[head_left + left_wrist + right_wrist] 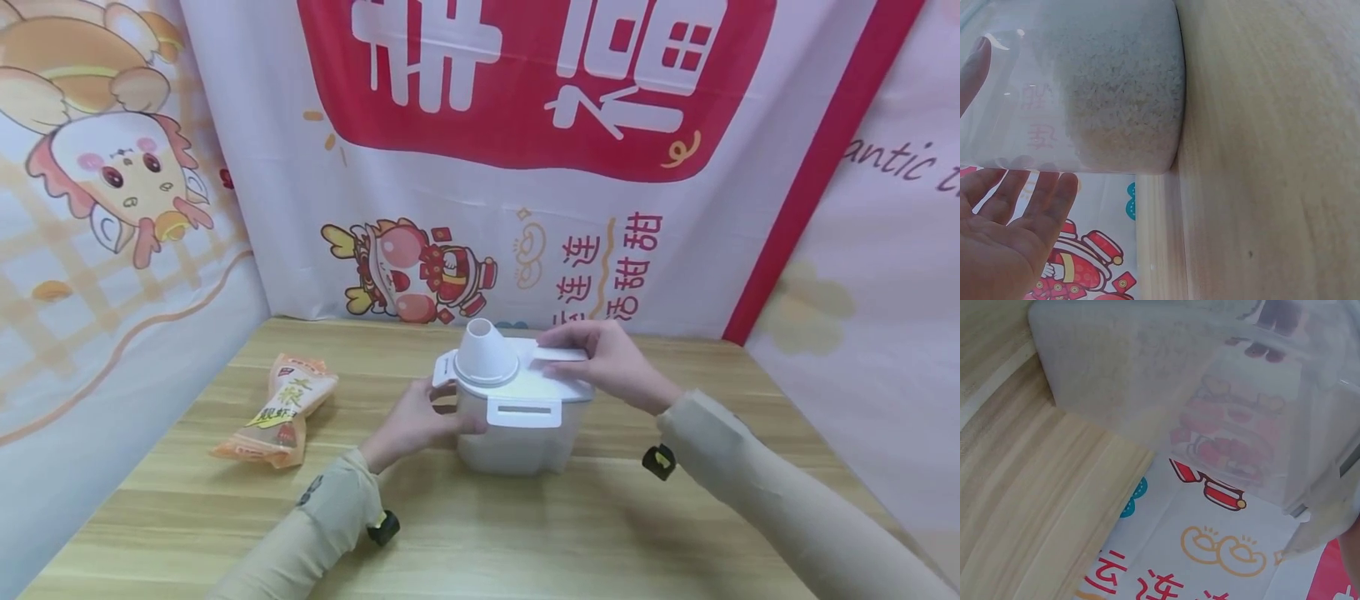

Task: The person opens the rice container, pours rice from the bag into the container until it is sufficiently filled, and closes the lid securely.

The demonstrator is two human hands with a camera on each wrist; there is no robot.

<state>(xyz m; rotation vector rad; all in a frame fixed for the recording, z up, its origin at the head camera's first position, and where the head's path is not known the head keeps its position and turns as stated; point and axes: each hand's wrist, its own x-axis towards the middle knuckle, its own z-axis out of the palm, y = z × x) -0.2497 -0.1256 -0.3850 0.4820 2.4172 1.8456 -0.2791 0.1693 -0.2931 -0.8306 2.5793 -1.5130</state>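
Observation:
A translucent rice container (517, 450) with a white lid (528, 385) stands upright on the wooden table. Rice (1129, 87) shows through its lower part in the left wrist view. On the lid's left side sits a white funnel-shaped cup (483, 354), narrow end up, and a white side latch (525, 412) faces me. My left hand (416, 421) holds the container's left side, thumb and fingers on opposite faces. My right hand (615, 362) pinches a white flap (558, 355) on the lid's right side; in the right wrist view it is mostly out of frame.
An orange-and-clear food packet (281, 412) with printed lettering lies on the table (420, 533), left of the container. Behind the table hangs a printed cloth (525, 192), and more printed cloth covers both sides.

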